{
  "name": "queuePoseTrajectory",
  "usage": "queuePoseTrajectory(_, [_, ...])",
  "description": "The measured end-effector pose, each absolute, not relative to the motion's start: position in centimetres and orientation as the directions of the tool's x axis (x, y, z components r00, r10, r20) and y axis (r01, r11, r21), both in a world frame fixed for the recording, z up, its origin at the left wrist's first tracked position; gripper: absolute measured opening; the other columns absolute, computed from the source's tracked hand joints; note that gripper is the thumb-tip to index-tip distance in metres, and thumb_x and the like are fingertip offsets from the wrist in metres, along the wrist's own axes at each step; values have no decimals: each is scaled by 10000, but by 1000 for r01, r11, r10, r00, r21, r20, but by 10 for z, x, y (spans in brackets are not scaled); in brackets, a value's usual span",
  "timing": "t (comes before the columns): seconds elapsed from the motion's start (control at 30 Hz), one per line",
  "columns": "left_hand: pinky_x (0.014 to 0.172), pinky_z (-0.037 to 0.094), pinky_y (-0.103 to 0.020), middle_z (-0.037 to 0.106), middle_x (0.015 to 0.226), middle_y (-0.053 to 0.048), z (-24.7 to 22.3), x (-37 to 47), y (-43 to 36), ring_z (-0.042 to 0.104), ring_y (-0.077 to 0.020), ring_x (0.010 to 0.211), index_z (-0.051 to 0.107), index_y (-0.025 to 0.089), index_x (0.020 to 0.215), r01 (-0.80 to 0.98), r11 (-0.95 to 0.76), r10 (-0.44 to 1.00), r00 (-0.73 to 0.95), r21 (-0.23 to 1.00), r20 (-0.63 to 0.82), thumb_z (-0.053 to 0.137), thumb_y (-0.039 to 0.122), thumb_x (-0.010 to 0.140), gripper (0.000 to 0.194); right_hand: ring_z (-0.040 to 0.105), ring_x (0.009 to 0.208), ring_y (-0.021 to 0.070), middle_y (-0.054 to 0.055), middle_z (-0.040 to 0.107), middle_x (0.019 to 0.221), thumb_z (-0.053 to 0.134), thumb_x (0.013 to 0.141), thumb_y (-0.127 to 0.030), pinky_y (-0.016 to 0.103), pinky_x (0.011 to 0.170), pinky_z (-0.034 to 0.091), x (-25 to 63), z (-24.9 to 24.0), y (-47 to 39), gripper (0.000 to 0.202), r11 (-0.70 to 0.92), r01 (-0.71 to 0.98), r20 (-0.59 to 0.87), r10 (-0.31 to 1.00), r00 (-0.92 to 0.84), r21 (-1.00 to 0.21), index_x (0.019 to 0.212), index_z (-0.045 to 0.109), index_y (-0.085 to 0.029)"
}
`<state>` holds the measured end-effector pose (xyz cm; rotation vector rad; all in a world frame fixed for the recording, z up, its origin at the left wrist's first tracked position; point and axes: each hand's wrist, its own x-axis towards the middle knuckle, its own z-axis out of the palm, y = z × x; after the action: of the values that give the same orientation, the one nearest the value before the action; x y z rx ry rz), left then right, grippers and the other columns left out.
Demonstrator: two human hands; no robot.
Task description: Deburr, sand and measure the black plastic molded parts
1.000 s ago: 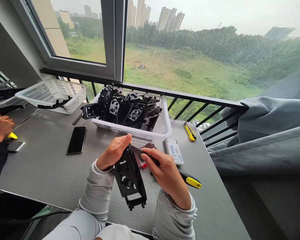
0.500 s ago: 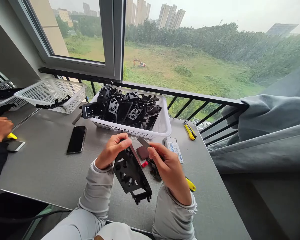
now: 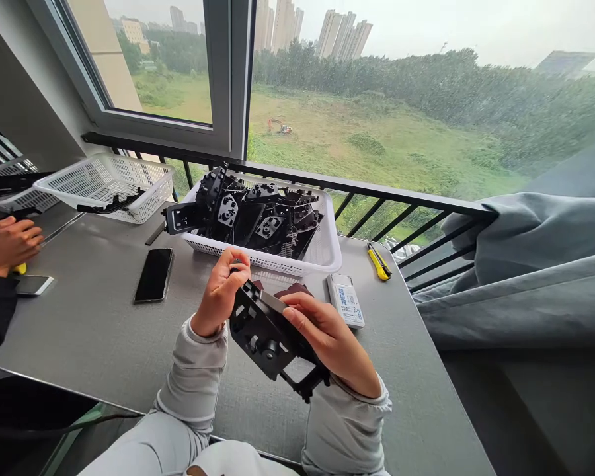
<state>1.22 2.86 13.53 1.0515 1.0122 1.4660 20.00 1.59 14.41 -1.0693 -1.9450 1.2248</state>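
Observation:
A black plastic part (image 3: 270, 344) with several cut-outs hangs tilted over the grey table (image 3: 406, 370). My left hand (image 3: 221, 289) is closed on its upper left end. Along the part's upper edge lies a flat grey blade-like tool (image 3: 272, 303), and my right hand (image 3: 330, 334) has its fingers closed on that tool, close against the part. Behind my hands a dark reddish-brown piece (image 3: 297, 289) shows only partly.
A white basket (image 3: 330, 248) heaped with black parts stands at the railing. Another white basket (image 3: 151, 182) is at left. Around are a black phone (image 3: 153, 276), a white box (image 3: 346, 301) and a yellow cutter (image 3: 379, 262). Another person's hand (image 3: 12, 244) is far left.
The black part has turned and its lower end has swung right. My right hand has brought the tool down against its edge. The other person's hand has moved slightly right.

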Motion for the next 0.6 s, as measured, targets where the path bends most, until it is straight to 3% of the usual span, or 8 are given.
queuePoseTrajectory(0.17, [463,266,-226,443,576,39,131,12,32,347,-88,488,483,193,691,-252,-141,987,-108,957,117,499,221,685,33,447,604,128,3,576,700,476,926,-510,244,533,340,198,141,19,342,213,304,49,882,-469,-929,891,599,-192])
queuePoseTrajectory(0.3, [490,295,-235,469,606,26,127,9,32,384,-100,521,516,188,726,-292,-203,979,-69,935,191,479,243,634,113,399,593,120,-11,530,677,495,909,-537,235,514,322,197,140,21,353,154,254,21,888,-459,-955,856,570,-195])
queuePoseTrajectory(0.5, [511,298,-222,481,650,48,131,5,28,391,-89,548,541,204,835,-183,-140,986,64,973,154,651,283,709,184,385,587,117,-17,501,660,520,884,-555,229,497,318,201,141,24,365,83,211,-27,881,-473,-974,830,553,-196])
queuePoseTrajectory(0.6, [509,298,-226,461,643,50,132,6,30,374,-88,538,533,205,806,-121,-135,989,35,983,140,619,335,788,157,382,561,109,-26,487,636,531,872,-565,229,486,311,201,138,27,376,80,216,-25,896,-444,-973,829,560,-193])
